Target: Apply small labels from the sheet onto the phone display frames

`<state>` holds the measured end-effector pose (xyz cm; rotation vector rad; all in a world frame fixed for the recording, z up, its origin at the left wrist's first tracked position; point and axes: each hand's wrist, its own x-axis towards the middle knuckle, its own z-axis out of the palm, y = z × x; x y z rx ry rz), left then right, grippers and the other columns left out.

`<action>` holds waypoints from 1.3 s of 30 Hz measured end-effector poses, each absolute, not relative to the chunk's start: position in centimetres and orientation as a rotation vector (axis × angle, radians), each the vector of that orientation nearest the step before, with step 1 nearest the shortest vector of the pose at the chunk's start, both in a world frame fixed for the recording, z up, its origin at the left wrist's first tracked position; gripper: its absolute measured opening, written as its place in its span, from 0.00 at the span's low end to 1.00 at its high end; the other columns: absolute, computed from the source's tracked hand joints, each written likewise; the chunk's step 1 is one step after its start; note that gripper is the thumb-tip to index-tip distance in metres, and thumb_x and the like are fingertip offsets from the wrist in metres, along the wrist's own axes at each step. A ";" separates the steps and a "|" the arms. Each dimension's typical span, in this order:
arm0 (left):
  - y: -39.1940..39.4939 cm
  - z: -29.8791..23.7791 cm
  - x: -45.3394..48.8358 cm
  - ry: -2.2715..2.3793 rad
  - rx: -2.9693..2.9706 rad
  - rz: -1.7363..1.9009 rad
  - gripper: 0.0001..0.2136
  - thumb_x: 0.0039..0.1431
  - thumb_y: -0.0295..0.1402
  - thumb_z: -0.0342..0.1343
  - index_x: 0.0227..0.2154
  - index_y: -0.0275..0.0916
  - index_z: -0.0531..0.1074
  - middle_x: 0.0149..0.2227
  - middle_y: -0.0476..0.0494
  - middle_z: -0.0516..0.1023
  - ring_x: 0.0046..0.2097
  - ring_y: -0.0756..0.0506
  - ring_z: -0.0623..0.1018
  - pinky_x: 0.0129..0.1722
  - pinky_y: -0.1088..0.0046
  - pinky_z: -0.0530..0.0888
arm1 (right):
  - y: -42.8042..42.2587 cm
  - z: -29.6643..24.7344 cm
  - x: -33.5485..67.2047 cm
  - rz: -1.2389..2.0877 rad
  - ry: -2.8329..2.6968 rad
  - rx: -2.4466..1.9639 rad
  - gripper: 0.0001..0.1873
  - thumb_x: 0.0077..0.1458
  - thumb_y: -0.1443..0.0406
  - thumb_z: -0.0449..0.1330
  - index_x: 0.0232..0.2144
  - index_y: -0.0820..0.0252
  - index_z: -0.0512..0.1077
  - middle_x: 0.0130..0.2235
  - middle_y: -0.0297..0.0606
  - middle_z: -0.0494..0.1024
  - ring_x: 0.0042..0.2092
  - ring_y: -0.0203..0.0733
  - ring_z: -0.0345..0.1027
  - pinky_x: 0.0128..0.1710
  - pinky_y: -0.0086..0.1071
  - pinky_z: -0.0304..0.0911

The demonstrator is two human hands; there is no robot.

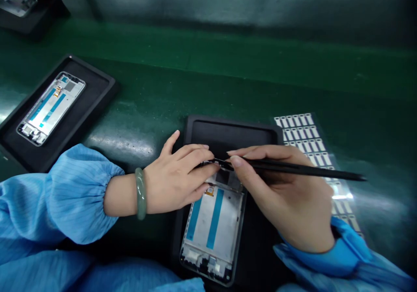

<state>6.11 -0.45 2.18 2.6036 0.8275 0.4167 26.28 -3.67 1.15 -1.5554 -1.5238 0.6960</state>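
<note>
A phone frame (224,222) with two blue strips and an orange flex cable lies in a black tray (234,127) in front of me. My left hand (180,174) rests palm down over its upper left part, fingers spread, with the fingertips at the top edge. In my right hand (283,192) is a pair of black tweezers (302,168), pinched between thumb and fingers. Their tips reach the frame's top edge beside my left fingertips. Whatever lies at the tips is too small and covered to make out.
A sheet of small white stickers (301,133) lies right of the tray, partly under my right hand. To the left, another black tray (97,81) holds a similar phone frame (54,107). At the far left back stands a black tray (42,11) with a phone part. The bench (195,83) is green.
</note>
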 end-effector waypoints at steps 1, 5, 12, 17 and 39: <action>-0.4 2.2 6.1 0.828 2.604 0.413 0.14 0.66 0.30 0.47 0.50 0.35 0.71 0.50 0.37 0.76 0.57 0.40 0.73 0.64 0.43 0.56 | -3.6 1.2 26.3 0.691 -1.526 -1.556 0.08 0.54 0.64 0.65 0.36 0.51 0.71 0.36 0.33 0.78 0.39 0.42 0.76 0.40 0.38 0.72; -0.4 2.2 6.1 0.820 2.602 0.419 0.14 0.66 0.29 0.47 0.50 0.34 0.71 0.50 0.37 0.75 0.57 0.40 0.73 0.64 0.42 0.56 | -3.6 1.4 26.2 0.695 -1.542 -1.531 0.08 0.54 0.65 0.65 0.36 0.51 0.71 0.36 0.32 0.78 0.39 0.41 0.76 0.39 0.37 0.72; -0.5 2.1 6.1 0.816 2.590 0.408 0.14 0.67 0.30 0.47 0.50 0.34 0.71 0.51 0.36 0.75 0.57 0.39 0.72 0.62 0.40 0.57 | -3.7 1.3 26.2 0.666 -1.534 -1.560 0.08 0.53 0.64 0.65 0.36 0.51 0.71 0.36 0.33 0.78 0.38 0.41 0.76 0.38 0.38 0.73; -0.5 2.2 6.0 0.809 2.599 0.395 0.14 0.66 0.30 0.46 0.50 0.34 0.71 0.51 0.37 0.75 0.58 0.40 0.72 0.64 0.43 0.54 | -3.8 1.1 26.4 0.720 -1.505 -1.544 0.08 0.53 0.64 0.65 0.36 0.50 0.71 0.36 0.32 0.78 0.38 0.41 0.76 0.37 0.36 0.73; -0.4 2.2 6.1 0.820 2.602 0.399 0.14 0.67 0.30 0.46 0.50 0.34 0.71 0.50 0.37 0.76 0.57 0.40 0.72 0.64 0.42 0.56 | -3.6 1.3 26.2 0.725 -1.446 -1.595 0.06 0.53 0.61 0.65 0.35 0.51 0.72 0.35 0.32 0.79 0.37 0.42 0.76 0.36 0.37 0.73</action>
